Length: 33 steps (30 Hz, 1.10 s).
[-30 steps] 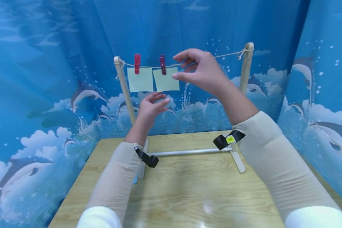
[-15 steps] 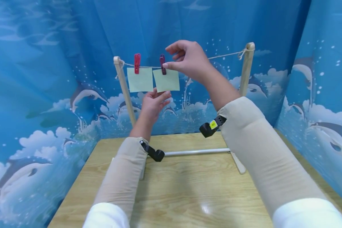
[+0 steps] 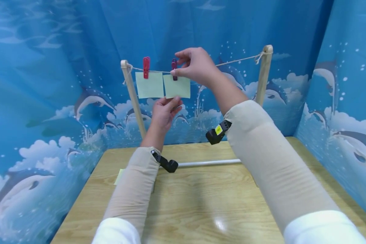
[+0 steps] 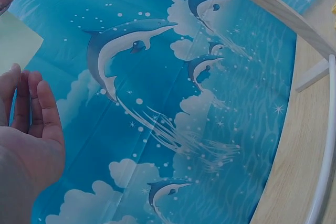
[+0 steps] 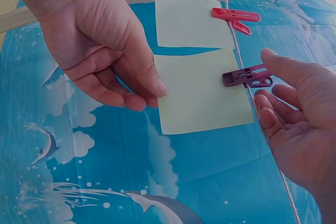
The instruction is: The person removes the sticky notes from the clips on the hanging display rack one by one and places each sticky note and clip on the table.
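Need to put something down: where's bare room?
Bare: pale wooden tabletop in front of the white bar, between beige sleeves. Crowded: left half of the thin string: pale-green paper squares, red plastic clip, purple plastic clip, left hand, right hand.

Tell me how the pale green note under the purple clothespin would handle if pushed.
The pale green note looks like thin paper, so it is probably light and bends easily. One purple clothespin grips its top, so it may swivel there. The clothespin sits on thin string, so a push might rock both.
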Each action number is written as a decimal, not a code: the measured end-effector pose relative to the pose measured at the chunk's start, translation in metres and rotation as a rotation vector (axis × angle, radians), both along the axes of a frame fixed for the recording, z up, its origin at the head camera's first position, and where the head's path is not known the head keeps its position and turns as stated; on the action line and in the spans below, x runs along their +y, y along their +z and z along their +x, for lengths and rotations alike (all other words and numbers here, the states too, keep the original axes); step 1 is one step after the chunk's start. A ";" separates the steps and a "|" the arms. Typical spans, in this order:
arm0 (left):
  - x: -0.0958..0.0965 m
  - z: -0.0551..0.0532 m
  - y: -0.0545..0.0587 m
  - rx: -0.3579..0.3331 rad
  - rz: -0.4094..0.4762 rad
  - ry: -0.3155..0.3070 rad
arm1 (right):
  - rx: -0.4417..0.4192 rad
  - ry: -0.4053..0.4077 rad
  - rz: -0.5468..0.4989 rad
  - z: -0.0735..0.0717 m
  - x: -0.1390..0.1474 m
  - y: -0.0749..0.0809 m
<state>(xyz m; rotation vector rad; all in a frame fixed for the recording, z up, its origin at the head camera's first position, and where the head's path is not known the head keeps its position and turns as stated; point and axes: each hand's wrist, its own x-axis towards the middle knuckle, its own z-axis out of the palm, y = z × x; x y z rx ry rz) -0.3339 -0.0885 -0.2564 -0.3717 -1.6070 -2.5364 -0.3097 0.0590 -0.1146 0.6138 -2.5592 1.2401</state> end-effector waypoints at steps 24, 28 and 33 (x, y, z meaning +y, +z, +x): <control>-0.003 0.006 0.000 0.014 0.122 -0.026 | 0.250 -0.034 -0.250 0.002 -0.001 -0.011; -0.004 0.007 -0.001 0.024 0.125 -0.025 | 0.310 -0.017 -0.341 0.001 0.004 -0.012; -0.005 0.009 -0.002 0.014 0.102 -0.022 | 0.344 0.024 -0.426 0.009 0.010 -0.010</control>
